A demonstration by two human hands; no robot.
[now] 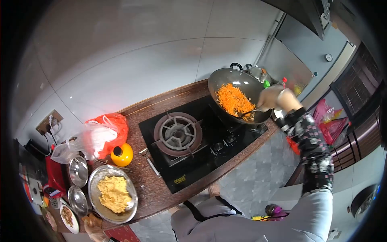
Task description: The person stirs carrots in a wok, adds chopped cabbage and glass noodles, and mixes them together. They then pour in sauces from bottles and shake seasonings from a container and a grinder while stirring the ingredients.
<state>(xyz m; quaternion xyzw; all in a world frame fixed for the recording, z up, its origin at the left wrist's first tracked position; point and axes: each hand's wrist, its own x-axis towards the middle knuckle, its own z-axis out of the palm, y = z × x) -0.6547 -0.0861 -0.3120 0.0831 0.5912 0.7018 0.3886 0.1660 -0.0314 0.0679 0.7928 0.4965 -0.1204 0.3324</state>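
Note:
My right hand (275,98), slightly blurred, is closed around the handle of a spatula (246,113) over the right side of a dark wok (218,76). The spatula's head is down among shredded carrots (233,99), which are heaped in the wok. The wok sits on the right burner of a black gas stove (189,172). A dark floral sleeve cover reaches along my right forearm. My left hand is out of view.
Left of the stove stand a metal bowl of yellow scrambled egg (114,193), a yellow-orange round container (122,155), a red plastic bag (119,131), smaller metal bowls (78,171) and a plate of food (69,219). Bottles with green and red caps (284,82) are beyond the wok.

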